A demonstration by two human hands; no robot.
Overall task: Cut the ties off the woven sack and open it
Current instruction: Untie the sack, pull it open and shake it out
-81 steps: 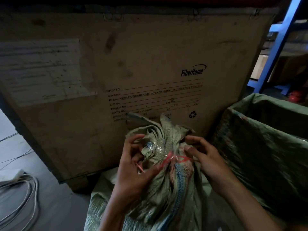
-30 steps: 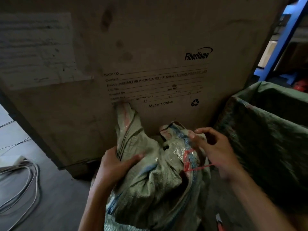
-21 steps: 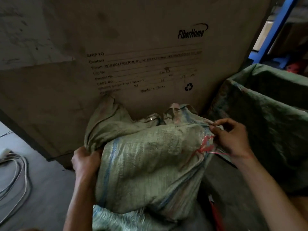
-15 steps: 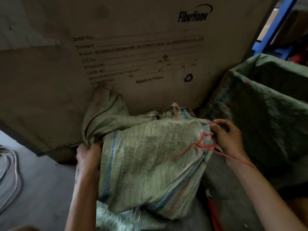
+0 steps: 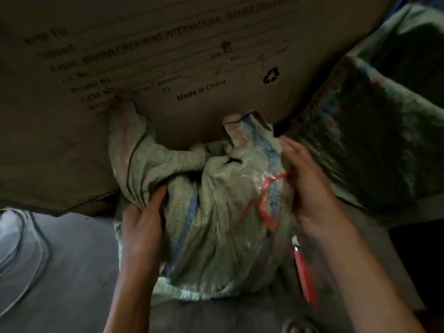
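Since your left hand (image 5: 141, 219) is bunched round a fold of the woven sack (image 5: 216, 212), I'd say that grip is what props the bag up against the crate (image 5: 72, 140) while you work the other side. Your right hand (image 5: 312, 188) sits on the sack's right flank, right where the red tie (image 5: 263, 203) runs out. It's too blurry to tell if you're pinching it or just pressing flat. The tie looks slack across the front and the mouth isn't open yet. A red-handled cutter (image 5: 304, 272) lies on the floor near your right forearm, handy I guess. The crate print reads "Made in China" (image 5: 201, 90), with a recycling symbol (image 5: 271, 75) and "INTERNATIONAL" higher up; the rest is smeared.
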